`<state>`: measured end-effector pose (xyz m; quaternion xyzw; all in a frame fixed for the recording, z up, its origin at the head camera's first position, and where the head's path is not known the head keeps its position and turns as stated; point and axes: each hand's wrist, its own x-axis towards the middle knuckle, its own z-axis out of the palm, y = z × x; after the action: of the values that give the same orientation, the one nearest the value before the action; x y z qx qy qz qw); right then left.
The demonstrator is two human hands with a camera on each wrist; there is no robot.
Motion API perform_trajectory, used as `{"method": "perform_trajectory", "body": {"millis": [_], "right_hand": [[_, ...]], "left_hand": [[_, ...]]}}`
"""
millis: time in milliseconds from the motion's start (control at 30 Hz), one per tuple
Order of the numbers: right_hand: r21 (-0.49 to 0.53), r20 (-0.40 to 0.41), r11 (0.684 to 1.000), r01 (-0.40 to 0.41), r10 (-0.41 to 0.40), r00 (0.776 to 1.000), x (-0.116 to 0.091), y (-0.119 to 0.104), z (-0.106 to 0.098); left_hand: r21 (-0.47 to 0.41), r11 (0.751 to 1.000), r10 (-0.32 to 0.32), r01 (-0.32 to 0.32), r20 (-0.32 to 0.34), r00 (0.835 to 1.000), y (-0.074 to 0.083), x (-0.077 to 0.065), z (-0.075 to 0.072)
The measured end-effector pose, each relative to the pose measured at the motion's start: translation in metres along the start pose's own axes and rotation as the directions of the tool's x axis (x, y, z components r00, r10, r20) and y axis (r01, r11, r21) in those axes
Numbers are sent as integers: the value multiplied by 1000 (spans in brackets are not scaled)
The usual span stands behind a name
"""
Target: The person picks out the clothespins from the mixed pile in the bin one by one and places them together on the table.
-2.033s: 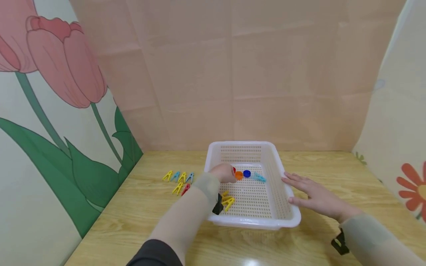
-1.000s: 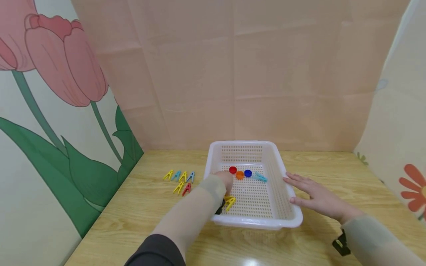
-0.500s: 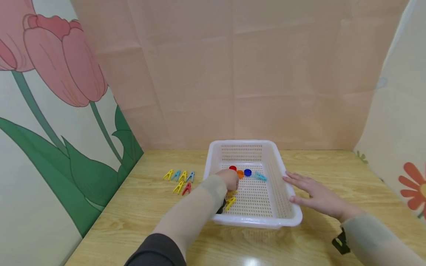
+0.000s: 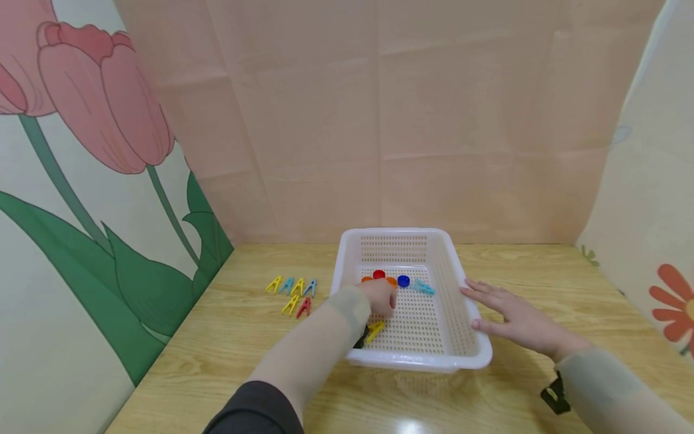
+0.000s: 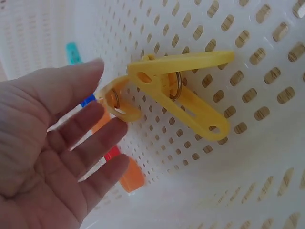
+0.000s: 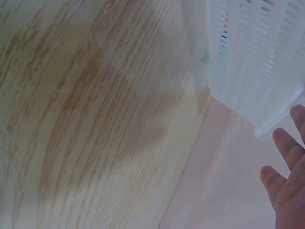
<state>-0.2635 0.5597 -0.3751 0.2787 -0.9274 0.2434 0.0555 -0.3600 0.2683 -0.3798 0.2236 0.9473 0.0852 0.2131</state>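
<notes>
My left hand (image 4: 379, 296) is inside the white plastic basket (image 4: 409, 360), low over its perforated floor. In the left wrist view its thumb and fingers are apart, with the fingertips right at a yellow clothespin (image 5: 126, 107). The head view hides that clothespin behind the hand. A second yellow clothespin (image 4: 375, 331) lies nearer the basket's front left corner. Beyond the hand sit a red cap (image 4: 379, 274), a blue cap (image 4: 403, 281), orange caps (image 4: 367, 279) and light blue clothespins (image 4: 424, 287). My right hand (image 4: 512, 316), fingers spread, rests its fingertips against the basket's right rim.
Several yellow, blue and red clothespins (image 4: 293, 296) lie in two rows on the wooden table (image 4: 217, 361), left of the basket. A brown paper-like sheet (image 4: 406, 120) stands behind the table. A tulip-painted panel (image 4: 135, 265) borders the left, a flowered panel (image 4: 640, 241) the right.
My left hand has moved from near the red cap toward the front, then rightward over the basket floor, uncovering an orange cap beside the red one. My right hand has stayed at the rim.
</notes>
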Motion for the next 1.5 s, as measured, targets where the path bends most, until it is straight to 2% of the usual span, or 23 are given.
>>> {"method": "perform_trajectory", "body": {"millis": [67,133,267,300,400,500,767,1233,1500], "right_hand": [[1,-1,1000,3,-3,1000,0,1,0],[3,-1,1000,2,-2,1000,0,1,0],[6,3,1000,-3,3,1000,-1,0,0],[9,3,1000,-6,6,1000,-1,0,0],[16,7,1000,-21,21,1000,-1,1,1],[20,9,999,-34,33,999,-1,3,1],[13,2,1000,-29,29,1000,-1,4,1],[18,7,999,-32,31,999,-1,2,1],[19,4,999,-29,29,1000,-1,2,2]], "left_hand": [[12,1000,-26,26,-17,1000,0,2,0],[11,997,-80,80,-23,997,0,2,-1],[13,981,-191,191,-3,982,-1,4,1],[29,979,-200,200,-4,980,-2,4,1],[85,977,-194,193,-5,981,-2,5,2],[142,978,-151,151,-8,988,-3,3,1],[88,983,-161,158,21,987,-2,-1,-1],[138,980,-148,145,12,989,-2,-1,1],[121,979,-169,165,20,985,-2,2,2]]}}
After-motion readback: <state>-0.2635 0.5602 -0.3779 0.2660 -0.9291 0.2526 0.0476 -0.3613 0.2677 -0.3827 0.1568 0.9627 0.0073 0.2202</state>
